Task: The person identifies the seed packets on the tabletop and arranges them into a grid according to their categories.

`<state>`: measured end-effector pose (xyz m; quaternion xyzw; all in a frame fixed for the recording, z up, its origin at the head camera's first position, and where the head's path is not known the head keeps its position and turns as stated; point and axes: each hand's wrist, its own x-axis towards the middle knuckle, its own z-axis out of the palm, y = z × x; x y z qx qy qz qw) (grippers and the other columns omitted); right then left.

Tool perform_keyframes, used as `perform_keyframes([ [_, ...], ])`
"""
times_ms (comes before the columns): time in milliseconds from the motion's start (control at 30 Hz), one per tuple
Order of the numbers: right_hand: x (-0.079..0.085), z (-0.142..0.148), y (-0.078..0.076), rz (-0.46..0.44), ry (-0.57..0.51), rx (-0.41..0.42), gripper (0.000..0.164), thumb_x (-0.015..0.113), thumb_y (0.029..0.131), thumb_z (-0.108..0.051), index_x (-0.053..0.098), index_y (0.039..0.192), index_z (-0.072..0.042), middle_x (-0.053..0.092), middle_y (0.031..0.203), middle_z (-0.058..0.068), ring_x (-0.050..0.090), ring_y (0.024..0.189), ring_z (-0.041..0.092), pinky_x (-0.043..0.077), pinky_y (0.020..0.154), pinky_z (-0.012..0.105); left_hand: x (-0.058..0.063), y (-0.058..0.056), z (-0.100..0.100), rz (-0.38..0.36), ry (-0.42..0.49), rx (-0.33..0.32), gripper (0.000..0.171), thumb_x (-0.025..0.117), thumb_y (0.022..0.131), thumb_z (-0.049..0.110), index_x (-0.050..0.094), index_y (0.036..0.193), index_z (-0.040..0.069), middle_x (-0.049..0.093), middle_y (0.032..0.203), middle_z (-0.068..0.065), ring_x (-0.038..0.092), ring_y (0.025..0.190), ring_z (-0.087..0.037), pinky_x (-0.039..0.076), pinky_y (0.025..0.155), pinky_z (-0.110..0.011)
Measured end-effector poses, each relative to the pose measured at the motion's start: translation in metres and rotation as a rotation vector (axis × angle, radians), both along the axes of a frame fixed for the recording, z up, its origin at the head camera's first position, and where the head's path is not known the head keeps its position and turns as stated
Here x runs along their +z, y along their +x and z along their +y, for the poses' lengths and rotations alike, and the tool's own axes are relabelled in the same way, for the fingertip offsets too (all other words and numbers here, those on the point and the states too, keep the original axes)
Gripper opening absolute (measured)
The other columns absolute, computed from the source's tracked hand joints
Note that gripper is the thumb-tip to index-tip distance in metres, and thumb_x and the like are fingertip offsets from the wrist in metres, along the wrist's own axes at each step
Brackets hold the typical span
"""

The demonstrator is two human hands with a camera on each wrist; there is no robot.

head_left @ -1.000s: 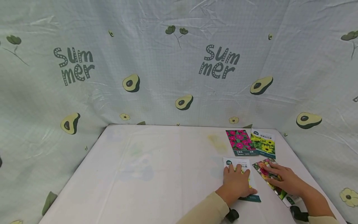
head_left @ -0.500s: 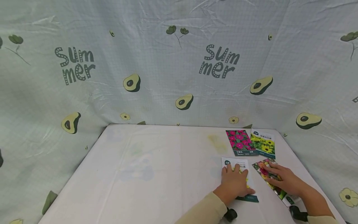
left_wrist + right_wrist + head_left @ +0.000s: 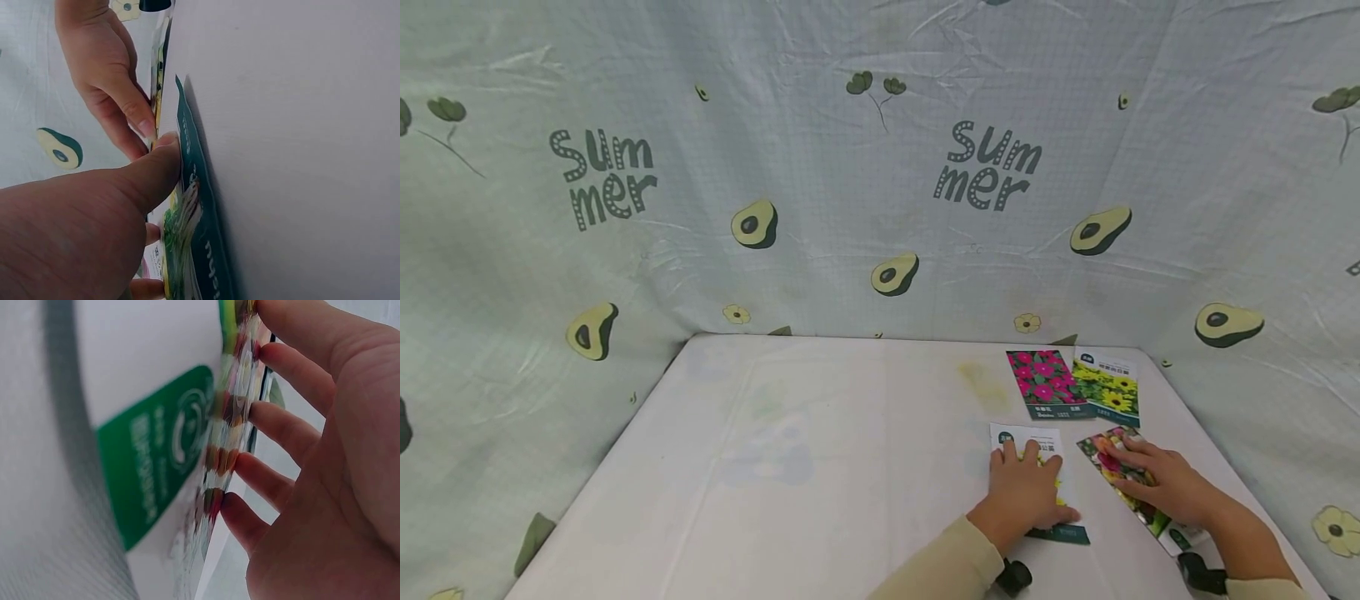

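Observation:
My left hand (image 3: 1024,490) presses its spread fingers on a seed packet (image 3: 1058,535) with a white top, yellow flowers and a dark green bottom band. The left wrist view shows the thumb against that green band (image 3: 205,234), which bows up a little from the table. To its right, the fingers of my right hand (image 3: 1172,485) rest on a slanted packet (image 3: 1108,454) printed with mixed bright flowers. Close up in the right wrist view, several fingertips touch its shiny face, beside a green label (image 3: 165,450). Both palms hide much of the packets.
Behind the hands lie a pink-flower packet (image 3: 1045,382) and a yellow-flower packet (image 3: 1107,387), their edges overlapping. The white table (image 3: 775,467) stretches left, with a stained patch near the back. A printed cloth (image 3: 820,167) hangs behind and along the sides.
My left hand and the packet under it have slid slightly left, widening the gap to the mixed-flower packet. My right hand and the two back packets have stayed in place.

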<state>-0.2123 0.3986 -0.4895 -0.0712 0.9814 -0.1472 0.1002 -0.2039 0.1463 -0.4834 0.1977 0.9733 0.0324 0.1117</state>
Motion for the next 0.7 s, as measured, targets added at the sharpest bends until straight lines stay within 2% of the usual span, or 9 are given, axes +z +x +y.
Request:
perform_keyframes([
  [267, 0.0013, -0.0013, 0.0002, -0.022, 0.002, -0.016, 0.076, 0.07, 0.092, -0.052, 0.051, 0.148, -0.005, 0.035, 0.153, 0.037, 0.034, 0.129, 0.065, 0.04, 0.093, 0.078, 0.0002, -0.0011, -0.006, -0.006, 0.022, -0.029, 0.071, 0.061, 0.081, 0.082, 0.042, 0.146, 0.058, 0.039, 0.153, 0.014, 0.035, 0.143, -0.023, 0.034, 0.114, -0.042],
  [700, 0.0007, -0.0024, -0.0006, -0.059, 0.012, -0.051, 0.08, 0.068, 0.091, -0.059, 0.05, 0.15, -0.008, 0.032, 0.154, 0.035, 0.03, 0.13, 0.065, 0.04, 0.092, 0.08, -0.0051, -0.0023, -0.0063, -0.018, 0.014, -0.003, 0.074, 0.061, 0.079, 0.084, 0.043, 0.146, 0.057, 0.038, 0.156, 0.012, 0.033, 0.147, -0.019, 0.03, 0.119, -0.042],
])
